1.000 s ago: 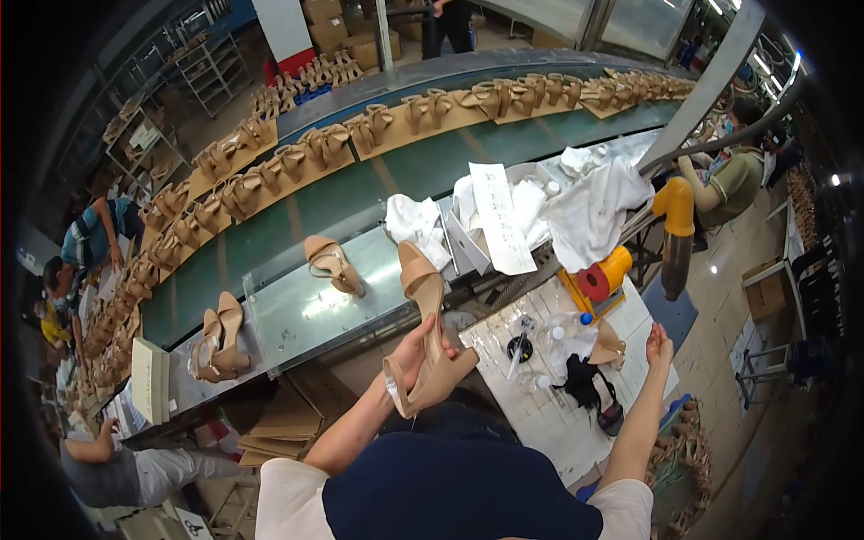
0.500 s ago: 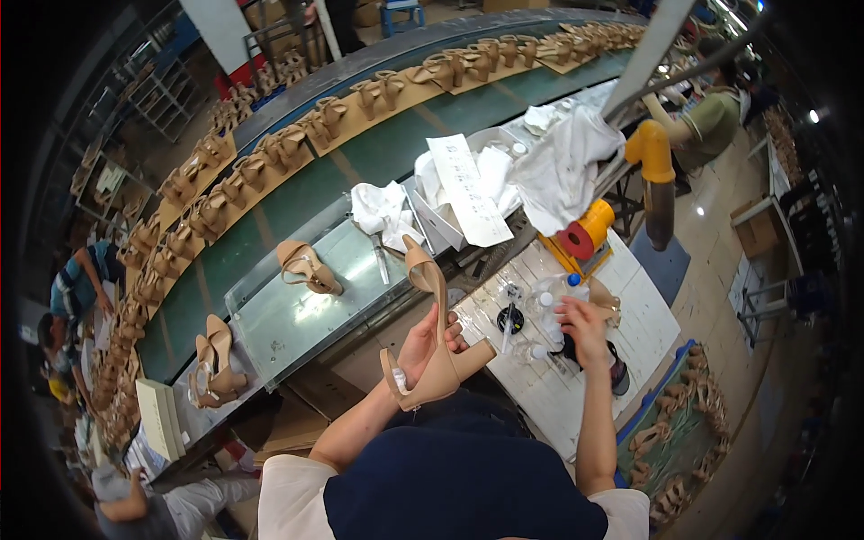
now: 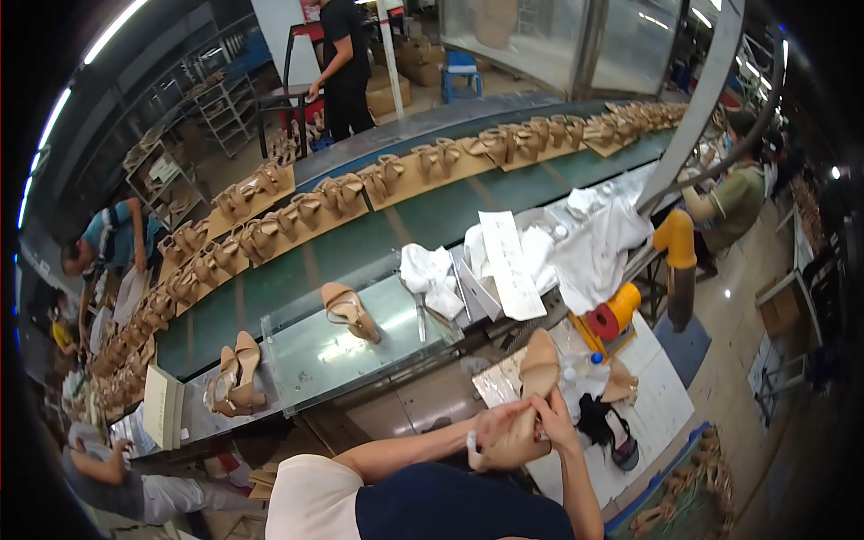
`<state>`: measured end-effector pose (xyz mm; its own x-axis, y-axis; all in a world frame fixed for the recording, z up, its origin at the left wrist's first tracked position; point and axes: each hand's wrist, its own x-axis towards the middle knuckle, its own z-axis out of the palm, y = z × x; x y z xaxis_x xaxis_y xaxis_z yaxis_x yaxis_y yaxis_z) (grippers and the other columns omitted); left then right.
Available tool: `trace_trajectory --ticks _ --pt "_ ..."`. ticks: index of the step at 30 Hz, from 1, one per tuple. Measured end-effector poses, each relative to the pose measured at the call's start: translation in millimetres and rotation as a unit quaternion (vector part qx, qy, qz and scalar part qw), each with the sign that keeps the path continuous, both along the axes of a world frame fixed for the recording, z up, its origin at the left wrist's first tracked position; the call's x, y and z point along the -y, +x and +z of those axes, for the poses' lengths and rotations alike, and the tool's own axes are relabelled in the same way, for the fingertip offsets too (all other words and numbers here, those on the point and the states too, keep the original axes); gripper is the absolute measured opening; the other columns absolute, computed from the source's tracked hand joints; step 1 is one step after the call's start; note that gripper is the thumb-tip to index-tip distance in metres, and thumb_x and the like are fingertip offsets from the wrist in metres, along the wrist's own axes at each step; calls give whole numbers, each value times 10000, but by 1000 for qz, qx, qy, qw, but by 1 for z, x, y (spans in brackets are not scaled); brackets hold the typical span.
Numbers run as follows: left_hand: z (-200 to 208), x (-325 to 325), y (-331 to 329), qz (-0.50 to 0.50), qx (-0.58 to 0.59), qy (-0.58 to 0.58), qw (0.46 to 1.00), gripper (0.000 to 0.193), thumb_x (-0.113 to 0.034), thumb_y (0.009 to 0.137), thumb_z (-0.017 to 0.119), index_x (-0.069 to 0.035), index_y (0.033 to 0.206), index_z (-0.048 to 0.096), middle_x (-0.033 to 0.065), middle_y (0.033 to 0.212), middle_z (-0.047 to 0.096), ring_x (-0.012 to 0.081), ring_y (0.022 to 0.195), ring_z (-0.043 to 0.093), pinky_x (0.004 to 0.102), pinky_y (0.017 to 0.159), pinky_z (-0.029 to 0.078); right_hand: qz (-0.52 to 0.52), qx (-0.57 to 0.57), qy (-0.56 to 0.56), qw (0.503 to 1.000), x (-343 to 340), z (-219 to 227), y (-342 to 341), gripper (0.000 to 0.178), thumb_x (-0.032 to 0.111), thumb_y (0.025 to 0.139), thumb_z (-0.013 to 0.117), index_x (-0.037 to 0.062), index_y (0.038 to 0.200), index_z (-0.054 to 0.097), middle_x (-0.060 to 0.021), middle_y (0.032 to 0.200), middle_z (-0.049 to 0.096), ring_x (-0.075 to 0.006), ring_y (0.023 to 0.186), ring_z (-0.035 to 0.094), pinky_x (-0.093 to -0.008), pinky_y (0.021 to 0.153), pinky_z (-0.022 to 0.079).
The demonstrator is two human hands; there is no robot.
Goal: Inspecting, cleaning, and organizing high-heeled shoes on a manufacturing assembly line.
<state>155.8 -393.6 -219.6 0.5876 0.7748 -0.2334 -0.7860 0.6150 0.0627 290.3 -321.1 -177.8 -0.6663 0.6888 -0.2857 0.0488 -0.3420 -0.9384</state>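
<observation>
Okay, on my head feed the beige, smooth-faced, open sandal is up in the air, in front of the torso, its toe end over the near-left part of the white, scuffed, flat tabletop. Rounded toe points away from the body; wide plain band crosses the forefoot, rear curves into a closed cup. Slim strap at the back has a whitish wrapped bit. Matte finish, leather-like from here. I can't make out its heel clearly behind the fingers.

Hands: left hand is curled against the rear half; right hand is closed around the middle, just below the band. Both have hold of it; I can't tell how far the left fingers wrap.

Around it: crumpled matte black cloth on the white tabletop, right of the hands. Matching beige block-heeled sandal alone on the shiny metal-and-glass tabletop. Beyond, flat green conveyor belt with beige sandals lined up on tan boards.
</observation>
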Motion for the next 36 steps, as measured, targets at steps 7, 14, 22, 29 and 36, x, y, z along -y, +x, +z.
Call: trace_trajectory --ticks 7,14,22,29,36 --pt "25 -14 16 -46 -138 12 989 413 -362 921 505 -75 1218 498 27 1185 548 164 1064 514 322 962 354 -126 -70 -62 988 -5 18 33 299 85 914 409 -52 1172 471 -154 1030 618 -229 935 611 -322 854 476" --pt "30 20 -60 50 -308 23 950 359 -264 934 459 -21 1196 491 119 1115 573 212 1009 567 338 864 462 -48 520 315 793 -79 42 104 252 83 842 467 -64 1047 465 -291 896 590 -418 873 583 -497 758 458" --pt "24 31 -80 154 -333 -32 930 300 -262 925 459 -26 1087 548 125 978 623 240 886 610 372 837 482 -151 717 341 589 -198 16 178 370 76 824 507 -123 1133 475 -269 1040 586 -394 982 584 -467 803 499" --pt "26 41 -61 158 -295 -55 941 286 -245 927 456 -11 1062 547 130 965 623 242 887 611 371 837 481 -157 735 348 560 -222 10 176 299 69 836 501 -103 1081 509 -261 1035 598 -384 978 595 -455 815 500" --pt "16 47 -74 174 -307 -91 931 264 -229 941 424 -17 1045 540 122 932 626 227 838 622 348 788 499 -121 749 343 553 -225 11 175 361 104 857 493 -120 1141 491 -249 1059 597 -366 1021 574 -454 845 480"
